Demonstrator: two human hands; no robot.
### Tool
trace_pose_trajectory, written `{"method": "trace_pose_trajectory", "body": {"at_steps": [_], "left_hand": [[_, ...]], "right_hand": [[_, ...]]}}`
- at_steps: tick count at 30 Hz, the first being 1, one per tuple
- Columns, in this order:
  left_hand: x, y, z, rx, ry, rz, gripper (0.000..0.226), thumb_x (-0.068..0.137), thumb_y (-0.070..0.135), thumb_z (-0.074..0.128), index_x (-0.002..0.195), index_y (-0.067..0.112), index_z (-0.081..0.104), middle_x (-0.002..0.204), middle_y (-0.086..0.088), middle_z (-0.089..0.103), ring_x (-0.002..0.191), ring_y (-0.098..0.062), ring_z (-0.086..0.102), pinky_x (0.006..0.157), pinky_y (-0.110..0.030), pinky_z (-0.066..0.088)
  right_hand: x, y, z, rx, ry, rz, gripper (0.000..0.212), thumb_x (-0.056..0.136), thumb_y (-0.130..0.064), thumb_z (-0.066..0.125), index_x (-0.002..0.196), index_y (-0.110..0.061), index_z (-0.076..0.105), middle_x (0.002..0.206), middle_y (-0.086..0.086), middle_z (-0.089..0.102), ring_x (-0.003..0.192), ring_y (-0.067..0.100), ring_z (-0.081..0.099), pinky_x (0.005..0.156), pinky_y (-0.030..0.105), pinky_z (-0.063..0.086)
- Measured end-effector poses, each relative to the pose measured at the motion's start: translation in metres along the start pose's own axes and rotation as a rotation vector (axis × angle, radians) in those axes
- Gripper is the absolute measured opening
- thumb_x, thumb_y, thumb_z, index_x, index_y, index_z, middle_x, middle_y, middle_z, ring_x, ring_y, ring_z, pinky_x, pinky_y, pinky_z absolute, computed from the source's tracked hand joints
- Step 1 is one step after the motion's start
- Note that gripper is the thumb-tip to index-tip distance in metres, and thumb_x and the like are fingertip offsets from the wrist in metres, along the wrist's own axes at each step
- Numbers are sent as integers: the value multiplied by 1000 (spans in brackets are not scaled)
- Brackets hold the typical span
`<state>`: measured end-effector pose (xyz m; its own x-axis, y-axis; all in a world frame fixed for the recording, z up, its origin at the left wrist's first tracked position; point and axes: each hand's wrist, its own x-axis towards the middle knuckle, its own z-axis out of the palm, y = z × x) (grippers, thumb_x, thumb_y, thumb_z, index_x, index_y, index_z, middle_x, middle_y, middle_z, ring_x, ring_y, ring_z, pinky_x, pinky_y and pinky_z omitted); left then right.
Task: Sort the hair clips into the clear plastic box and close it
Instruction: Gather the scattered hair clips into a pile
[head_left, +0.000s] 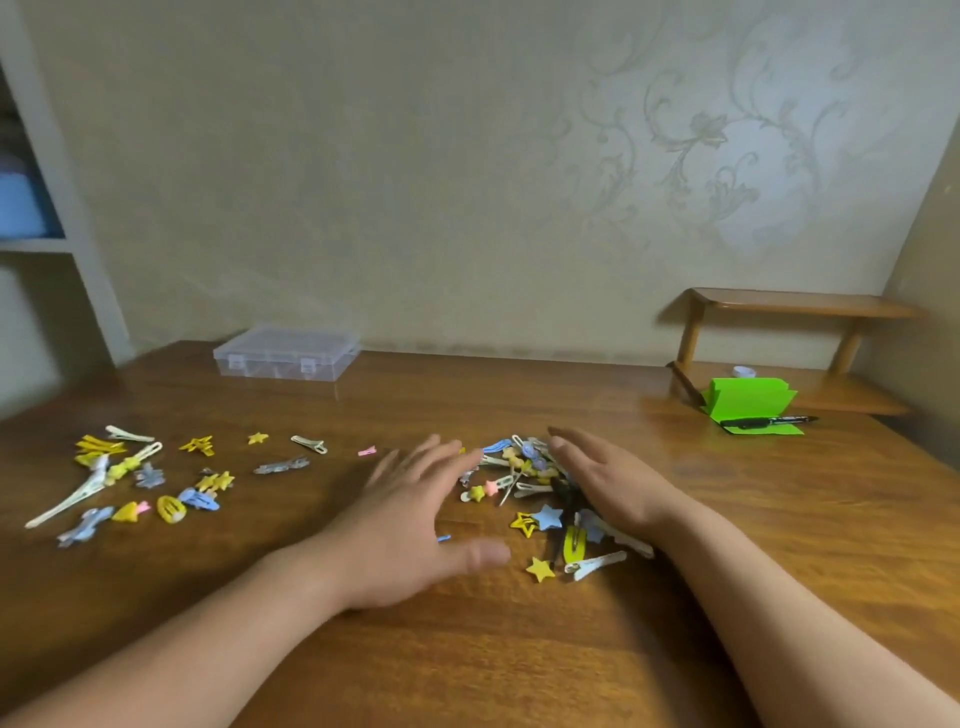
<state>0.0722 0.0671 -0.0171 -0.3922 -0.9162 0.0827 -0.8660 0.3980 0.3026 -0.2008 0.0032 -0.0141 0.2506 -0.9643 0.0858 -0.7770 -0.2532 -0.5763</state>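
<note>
Now your left hand (410, 519) and right hand (610, 483) are both open, fingers straight and holding nothing, with the heap of hair clips (532, 489) between your fingertips, the scattered clips (149, 475) off left of them, and the lidded clear plastic box (288, 353) well beyond your left fingertips.

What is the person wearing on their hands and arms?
Nothing that shows. The left hand and right hand have no gloves. The left forearm and right forearm are uncovered down to the picture's edge, so no sleeves appear. No ring, watch or bracelet can be seen, though the left hand is blurry.
</note>
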Motion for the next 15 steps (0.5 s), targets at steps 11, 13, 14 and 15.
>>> {"method": "trace_pose_trajectory", "body": {"at_steps": [11, 13, 14, 15], "left_hand": [[-10, 18, 5, -24, -47, -33, 137, 71, 104, 46, 173, 31, -6, 181, 12, -12, 163, -7, -22, 135, -55, -6], [-16, 24, 7, 5, -64, -26, 141, 69, 106, 46, 173, 28, -9, 180, 13, -16, 162, -7, -26, 134, -57, -9], [-18, 28, 8, 31, -75, -11, 142, 69, 106, 46, 173, 27, -10, 179, 13, -18, 161, -7, -28, 133, -58, -10], [-18, 33, 10, 54, -77, 11, 142, 69, 106, 46, 173, 27, -11, 179, 12, -19, 161, -8, -30, 133, -59, -12]], "right_hand": [[25, -64, 62, -199, 247, 198, 41, 103, -35, 26, 109, -17, 62, 123, 11, 66, 119, 33, 58, 104, 50, 44], [31, -68, 58, -57, 272, 206, 39, 106, -33, 28, 107, -13, 62, 124, 15, 66, 115, 34, 59, 102, 46, 47], [32, -69, 53, 59, 278, 193, 40, 108, -31, 30, 111, -9, 64, 126, 18, 67, 115, 34, 60, 101, 43, 48], [34, -69, 46, 148, 268, 175, 42, 111, -30, 32, 119, -6, 66, 132, 20, 66, 119, 34, 60, 99, 39, 46]]}}
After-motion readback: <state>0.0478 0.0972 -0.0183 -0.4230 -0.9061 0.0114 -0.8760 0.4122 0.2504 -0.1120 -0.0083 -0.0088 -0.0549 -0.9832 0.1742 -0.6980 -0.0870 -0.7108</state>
